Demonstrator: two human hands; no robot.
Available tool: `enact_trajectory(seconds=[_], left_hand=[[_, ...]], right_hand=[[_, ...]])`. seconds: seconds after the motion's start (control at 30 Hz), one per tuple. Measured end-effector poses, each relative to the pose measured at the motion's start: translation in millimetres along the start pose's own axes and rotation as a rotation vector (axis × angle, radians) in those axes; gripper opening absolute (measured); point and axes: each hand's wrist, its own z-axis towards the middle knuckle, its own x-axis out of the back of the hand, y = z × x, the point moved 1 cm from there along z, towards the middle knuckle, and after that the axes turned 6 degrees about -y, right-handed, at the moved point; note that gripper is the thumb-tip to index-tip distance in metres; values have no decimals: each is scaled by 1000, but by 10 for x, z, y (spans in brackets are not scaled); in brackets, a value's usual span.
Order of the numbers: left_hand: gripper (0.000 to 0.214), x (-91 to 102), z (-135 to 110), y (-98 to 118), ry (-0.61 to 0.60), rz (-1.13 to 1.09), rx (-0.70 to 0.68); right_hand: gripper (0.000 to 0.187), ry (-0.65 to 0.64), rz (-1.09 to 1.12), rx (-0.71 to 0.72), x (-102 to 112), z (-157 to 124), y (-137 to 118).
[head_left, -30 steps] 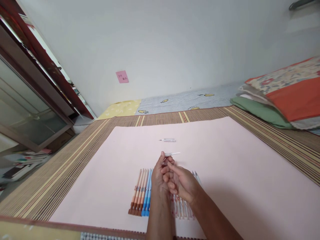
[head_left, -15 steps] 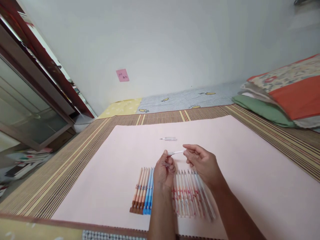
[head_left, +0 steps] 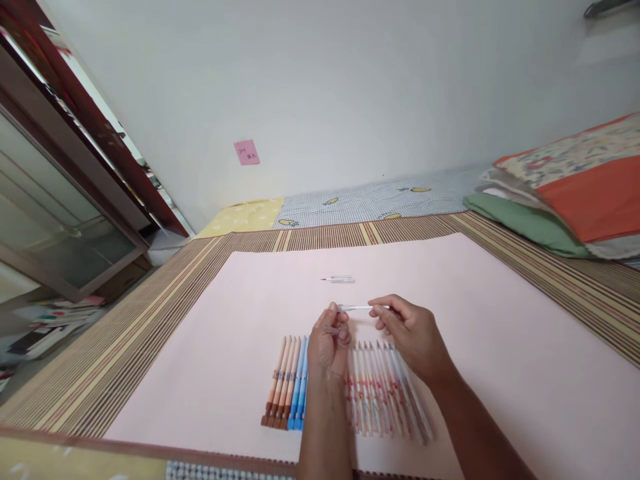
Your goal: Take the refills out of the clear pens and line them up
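Observation:
A thin white pen refill (head_left: pixel 357 308) is held level between my two hands. My left hand (head_left: pixel 327 340) pinches its clear left end, and a small translucent piece (head_left: pixel 331 329) sits in its curled fingers. My right hand (head_left: pixel 407 330) grips the other end between thumb and fingertips. Below the hands lies a row of clear pens (head_left: pixel 377 393) with red patterns, tips pointing away from me. Left of my forearm are several peach-and-brown pens (head_left: pixel 281 383) and blue pens (head_left: pixel 299 387); the forearm hides part of the row. Farther off, thin clear pen parts (head_left: pixel 342 279) rest on the paper.
A large pale pink sheet (head_left: pixel 200 353) covers much of the striped mat (head_left: pixel 150 320). Folded cloths and an orange cushion (head_left: pixel 590 193) are piled at the right. A pink note (head_left: pixel 247 152) is stuck on the wall, and a glass-panelled door (head_left: pixel 65 207) stands at the left.
My right hand has turned slightly, and its fingers now overlap the refill's right end. The refill is more level. My left hand keeps its grip.

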Motion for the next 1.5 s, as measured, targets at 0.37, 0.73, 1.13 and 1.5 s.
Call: enact_trajectory(seconds=[0.37, 0.73, 1.13, 1.5], left_hand=[[39, 6, 8, -20, -23, 61, -39], [42, 23, 27, -4, -9, 74, -48], [32, 24, 70, -69, 22, 14, -32], [6, -11, 76, 47, 264, -287, 108]], right_hand=[[23, -138, -539, 217, 142, 24, 55], [23, 59, -557, 95, 149, 35, -46], [11, -384, -699, 237, -156, 438, -68], [8, -172, -562, -9, -196, 1160, 623]])
